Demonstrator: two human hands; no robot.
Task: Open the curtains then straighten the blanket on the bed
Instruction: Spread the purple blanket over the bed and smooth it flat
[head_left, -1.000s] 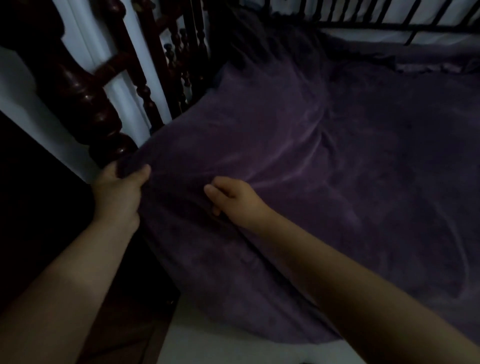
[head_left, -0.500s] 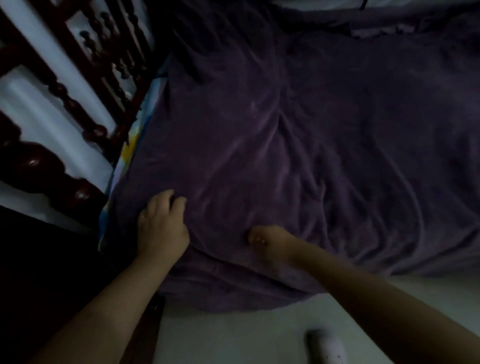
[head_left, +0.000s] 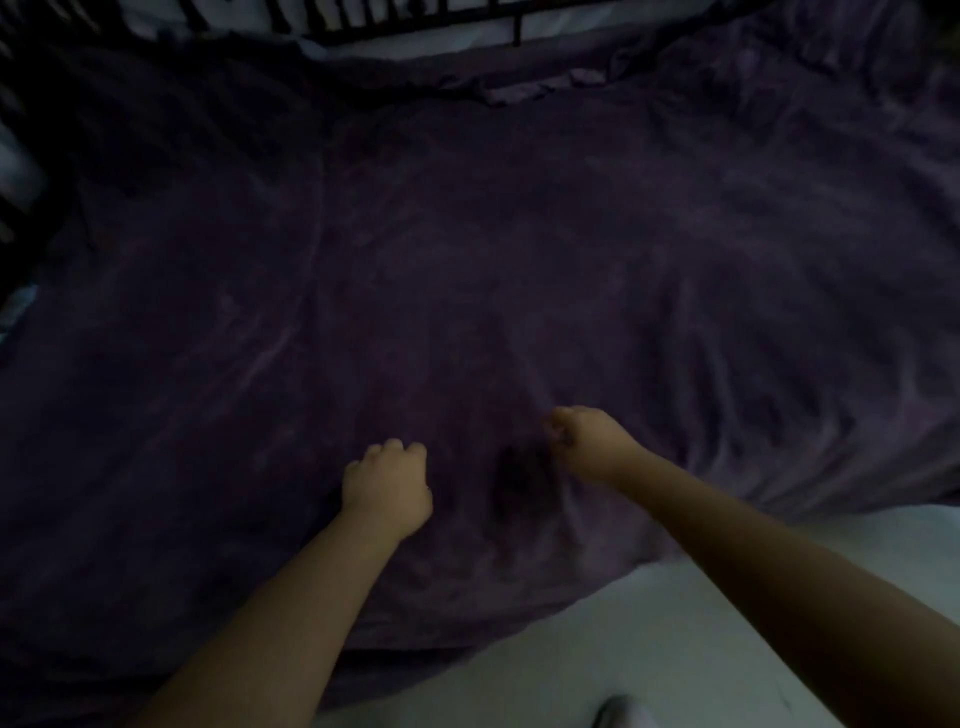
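Note:
A dark purple blanket (head_left: 467, 249) covers the whole bed, with soft creases running toward its near edge. My left hand (head_left: 388, 486) rests on it near the front edge, fingers curled into the cloth. My right hand (head_left: 589, 441) lies a little to the right and farther in, closed on a pinch of the blanket; wrinkles fan out from it. The blanket's near edge hangs over the side of the bed. No curtains are in view.
A dark railed bed frame (head_left: 363, 21) runs along the far side, with a pale wall behind. The pale floor (head_left: 649, 649) lies at the lower right, with a light slipper (head_left: 621, 714) at the bottom edge. The room is dim.
Both hands have shifted right along the bed's near edge, away from the carved wooden post. The view now centres on the blanket; the post is out of frame.

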